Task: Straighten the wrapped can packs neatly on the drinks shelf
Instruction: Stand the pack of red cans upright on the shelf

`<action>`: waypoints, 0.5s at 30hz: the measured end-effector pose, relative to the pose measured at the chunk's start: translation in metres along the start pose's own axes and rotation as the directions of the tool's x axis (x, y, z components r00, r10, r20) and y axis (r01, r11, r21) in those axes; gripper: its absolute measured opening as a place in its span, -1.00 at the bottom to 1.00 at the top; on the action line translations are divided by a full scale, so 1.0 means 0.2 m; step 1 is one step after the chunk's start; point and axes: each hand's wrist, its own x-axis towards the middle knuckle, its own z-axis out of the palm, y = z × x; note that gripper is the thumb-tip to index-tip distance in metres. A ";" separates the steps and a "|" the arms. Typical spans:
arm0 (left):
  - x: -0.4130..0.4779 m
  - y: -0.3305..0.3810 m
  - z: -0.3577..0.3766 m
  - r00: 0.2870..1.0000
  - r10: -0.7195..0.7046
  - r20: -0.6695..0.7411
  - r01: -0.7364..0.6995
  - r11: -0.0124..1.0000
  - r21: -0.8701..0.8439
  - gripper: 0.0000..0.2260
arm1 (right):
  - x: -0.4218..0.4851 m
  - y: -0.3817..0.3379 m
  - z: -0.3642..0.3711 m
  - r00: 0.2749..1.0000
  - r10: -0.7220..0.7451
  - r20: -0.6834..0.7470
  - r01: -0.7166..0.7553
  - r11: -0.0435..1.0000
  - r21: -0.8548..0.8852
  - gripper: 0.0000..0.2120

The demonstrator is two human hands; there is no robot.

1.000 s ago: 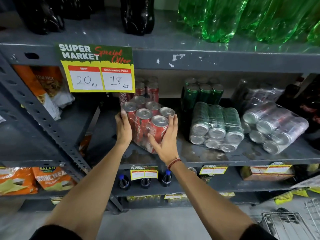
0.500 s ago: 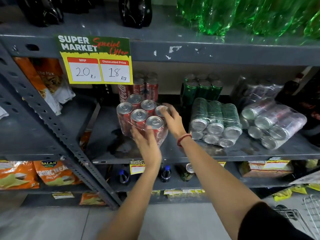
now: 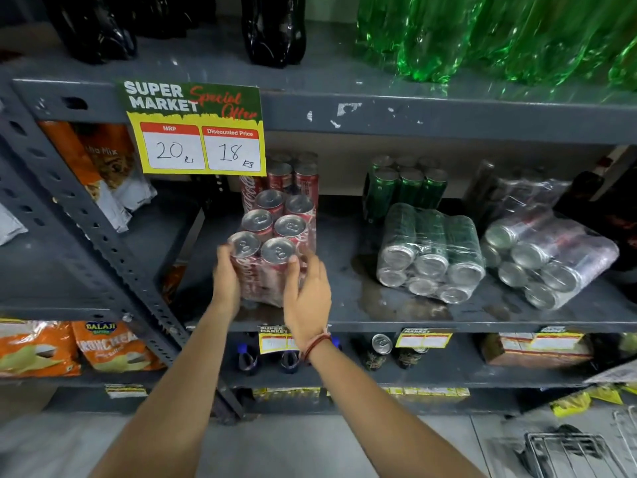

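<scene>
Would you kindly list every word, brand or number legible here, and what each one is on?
"SUPER MARKET Special Offer", "MRP 20 Rs", "Discounted Price 18 Rs": yellow price sign.
"Coca-Cola" script, partly seen: loose red can behind the wrapped red can pack.
"BALAJI": orange snack bag.
"Mix", partial: orange packet.
Small shelf tags: too blurred.

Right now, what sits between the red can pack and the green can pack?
Nothing: in the head view, only bare, stained shelf separates the red can pack from the green can pack.
</scene>
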 end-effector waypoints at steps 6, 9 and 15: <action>-0.34 -0.10 0.24 0.937 0.144 -0.320 -0.178 0.981 -0.082 -0.28 | 0.48 -0.02 -0.05 0.985 0.109 0.130 -0.111 0.994 0.009 -0.47; -0.39 -0.14 0.36 0.937 0.183 -0.297 -0.215 0.973 -0.079 -0.21 | 0.67 -0.06 -0.05 0.910 0.243 0.335 -0.263 0.965 0.016 -0.29; -0.25 -0.08 0.36 0.957 0.027 -0.288 -0.029 1.000 -0.003 -0.01 | 0.75 -0.01 0.01 0.827 0.366 0.428 -0.444 0.890 0.098 -0.22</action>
